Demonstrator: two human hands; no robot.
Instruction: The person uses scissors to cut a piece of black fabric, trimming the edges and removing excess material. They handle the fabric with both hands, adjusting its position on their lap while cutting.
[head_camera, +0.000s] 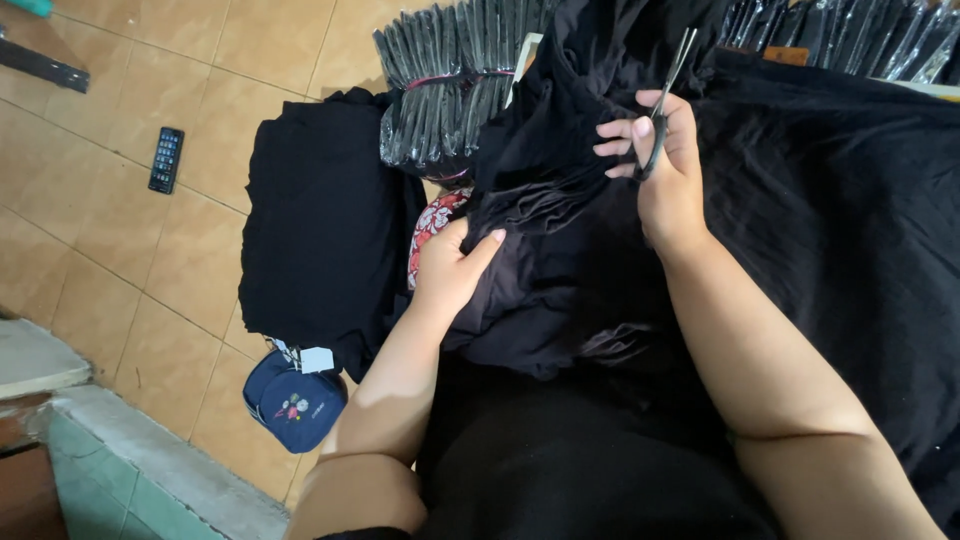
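Right hand (668, 170): raised, fingers (615, 150) curled around black-handled steel scissors (665, 95). Left hand (452, 268): fingers together, pressing crumpled black cloth garment (560, 250). Tan tiled floor (130, 260) alongside.

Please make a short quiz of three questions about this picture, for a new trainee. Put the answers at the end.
1. True or false: the right hand holds scissors against the black garment.
2. What lies alone on the tiled floor, at the left of the view? A) a remote control B) a cup C) a shoe
3. Fill in: the left hand presses down on the ______ garment.

Key:
1. True; the fingers are through the handles and the blades point up.
2. A, the remote control.
3. black
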